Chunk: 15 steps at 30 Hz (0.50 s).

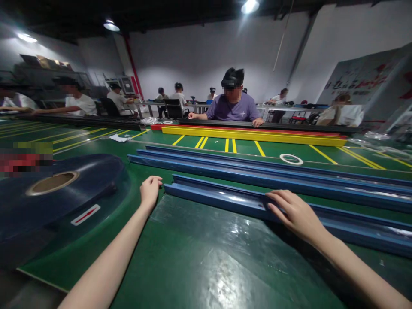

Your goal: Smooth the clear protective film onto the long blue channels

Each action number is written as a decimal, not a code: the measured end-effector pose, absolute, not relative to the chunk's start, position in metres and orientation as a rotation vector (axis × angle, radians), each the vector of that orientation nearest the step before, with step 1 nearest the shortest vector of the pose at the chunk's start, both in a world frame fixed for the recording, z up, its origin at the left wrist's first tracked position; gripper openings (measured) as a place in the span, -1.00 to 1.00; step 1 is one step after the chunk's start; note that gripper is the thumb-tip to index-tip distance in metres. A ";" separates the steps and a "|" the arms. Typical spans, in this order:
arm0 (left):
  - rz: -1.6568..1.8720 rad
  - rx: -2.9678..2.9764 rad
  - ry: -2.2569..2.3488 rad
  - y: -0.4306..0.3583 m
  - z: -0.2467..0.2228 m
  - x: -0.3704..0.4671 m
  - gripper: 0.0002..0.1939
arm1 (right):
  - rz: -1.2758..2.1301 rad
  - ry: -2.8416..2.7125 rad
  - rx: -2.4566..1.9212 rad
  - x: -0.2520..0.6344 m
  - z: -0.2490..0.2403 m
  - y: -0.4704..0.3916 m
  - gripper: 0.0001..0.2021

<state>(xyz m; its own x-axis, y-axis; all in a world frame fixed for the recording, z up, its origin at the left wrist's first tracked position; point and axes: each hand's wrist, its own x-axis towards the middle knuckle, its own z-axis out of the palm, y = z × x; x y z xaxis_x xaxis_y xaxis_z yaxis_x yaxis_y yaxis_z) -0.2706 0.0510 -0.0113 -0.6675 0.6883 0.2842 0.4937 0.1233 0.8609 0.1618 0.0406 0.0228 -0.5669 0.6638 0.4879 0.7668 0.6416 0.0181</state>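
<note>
A long blue channel [212, 199] lies across the green table, open side up, with a shiny strip of clear film inside it. At its left end is my left hand [150, 192], fingers curled together; what they hold, if anything, is too small to make out. My right hand [294, 212] rests over the channel further right, its fingers bent across the near and far edges and the thumb hidden. Behind it lies a second long blue channel [206, 165], roughly parallel.
A large roll of clear film [93, 180] fills the left side. Yellow [251, 135] and red bars lie beyond the blue channels, beside a white ring [291, 159]. A person in purple [233, 107] sits opposite. Other people sit farther back.
</note>
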 end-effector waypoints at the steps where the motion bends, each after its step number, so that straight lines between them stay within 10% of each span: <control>1: 1.583 1.174 2.225 0.049 -0.011 -0.270 -0.72 | -0.391 -2.381 -1.179 0.183 0.020 0.041 -0.62; 15: 0.684 2.357 2.285 0.031 0.076 -0.139 -0.71 | -0.567 -2.252 -1.754 0.268 0.007 0.040 -0.60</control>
